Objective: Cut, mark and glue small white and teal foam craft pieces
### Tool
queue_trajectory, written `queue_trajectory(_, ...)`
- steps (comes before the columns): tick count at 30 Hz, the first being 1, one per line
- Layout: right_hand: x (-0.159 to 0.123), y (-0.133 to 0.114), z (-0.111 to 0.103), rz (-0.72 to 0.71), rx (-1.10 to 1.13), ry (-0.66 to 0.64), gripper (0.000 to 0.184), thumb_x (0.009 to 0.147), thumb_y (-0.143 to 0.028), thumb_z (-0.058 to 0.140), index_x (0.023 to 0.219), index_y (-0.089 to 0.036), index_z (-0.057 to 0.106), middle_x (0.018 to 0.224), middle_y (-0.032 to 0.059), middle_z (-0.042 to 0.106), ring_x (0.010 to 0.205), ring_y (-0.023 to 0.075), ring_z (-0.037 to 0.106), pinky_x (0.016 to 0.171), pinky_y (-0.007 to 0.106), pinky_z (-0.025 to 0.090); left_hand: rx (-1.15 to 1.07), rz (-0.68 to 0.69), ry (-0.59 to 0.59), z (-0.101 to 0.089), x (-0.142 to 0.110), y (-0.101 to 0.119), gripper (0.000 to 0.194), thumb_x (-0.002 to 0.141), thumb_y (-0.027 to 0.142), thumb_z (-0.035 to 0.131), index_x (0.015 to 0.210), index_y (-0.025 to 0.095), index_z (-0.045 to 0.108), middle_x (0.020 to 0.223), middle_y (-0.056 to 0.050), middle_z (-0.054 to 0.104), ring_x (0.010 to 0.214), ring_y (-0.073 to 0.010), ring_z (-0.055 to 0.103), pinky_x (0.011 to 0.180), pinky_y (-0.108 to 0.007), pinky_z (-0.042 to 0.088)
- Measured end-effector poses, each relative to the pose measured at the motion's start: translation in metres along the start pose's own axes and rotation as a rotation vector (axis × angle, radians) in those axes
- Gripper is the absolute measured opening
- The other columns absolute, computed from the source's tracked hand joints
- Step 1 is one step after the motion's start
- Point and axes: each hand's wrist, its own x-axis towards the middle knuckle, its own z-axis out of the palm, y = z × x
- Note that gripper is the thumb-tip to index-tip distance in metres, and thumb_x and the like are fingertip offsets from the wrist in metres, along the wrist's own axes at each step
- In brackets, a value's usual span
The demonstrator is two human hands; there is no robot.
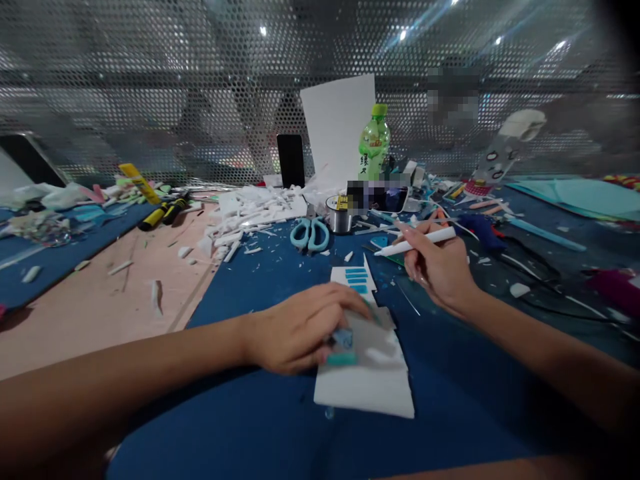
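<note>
White piece [363, 390]: lies flat on the blue surface [225, 413], right of the middle of the near edge; reaches away from that edge with a notched, uneven right side.
Blue strips [357, 280]: sit in a short row across the far end of the white piece.
Left hand [300, 327]: rests over the middle of the white piece, grip curled and blurred; cannot tell whether pinched or only pressing.
Teal strip [341, 359]: shows just beside the left fingertips, next to a small patterned blue piece [343, 339].
Right hand [440, 270]: hovers right of the far end, grip closed around the white pen.
White pen [445, 235]: slants slightly down, tip pointing left, apart from the white piece.
Scissors [311, 227]: lie beyond the white piece, light-blue handles towards the near edge.
Spool [342, 221]: stands just right of the scissors.
White scraps [250, 207]: heaped left of the scissors.
Green bottle [374, 143]: stands upright near the far edge, before a white board [340, 120].
</note>
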Motion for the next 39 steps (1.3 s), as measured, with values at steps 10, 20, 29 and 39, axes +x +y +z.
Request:
queue_trajectory(10,0.011,0.026,0.005,0.211,-0.076,-0.206,0.025,0.073,-0.035,0.068,0.071,-0.019,0.05,0.051,-0.0043,0.057,0.035,0.0076,0.049,0.028,0.016,0.038,-0.134,0.079,-0.227,0.009,-0.002,-0.007,0.097,0.082,0.042,0.054,0.134,0.015,-0.024,0.143,-0.02,0.028,0.137,-0.0255,0.012,0.111,-0.044,0.018)
queue_trajectory(20,0.01,0.022,0.004,0.272,-0.332,-0.34,0.03,0.08,-0.04,0.06,0.067,-0.018,0.044,0.043,-0.007,0.052,0.028,0.0006,0.036,0.026,0.009,0.027,-0.118,-0.007,-0.256,0.01,-0.011,-0.01,0.091,0.08,0.045,0.054,0.139,0.008,-0.005,0.144,-0.019,0.026,0.137,-0.0275,0.001,0.112,-0.044,0.019)
queue_trajectory(29,0.011,0.021,0.006,0.288,-0.338,-0.352,0.028,0.081,-0.037,0.059,0.067,-0.018,0.044,0.044,-0.0072,0.052,0.029,0.001,0.037,0.027,0.01,0.028,-0.074,-0.059,-0.279,0.013,-0.01,-0.007,0.07,0.082,0.045,0.051,0.131,0.005,0.024,0.143,-0.018,0.03,0.137,-0.0267,-0.001,0.112,-0.044,0.018)
queue_trajectory(39,0.01,0.022,0.005,0.285,-0.351,-0.37,0.026,0.081,-0.035,0.059,0.067,-0.019,0.044,0.044,-0.008,0.05,0.029,0.002,0.038,0.027,0.012,0.028,-0.081,-0.042,-0.317,0.009,-0.008,-0.009,0.065,0.083,0.044,0.049,0.129,0.003,0.029,0.143,-0.019,0.029,0.137,-0.027,0.0,0.113,-0.042,0.015)
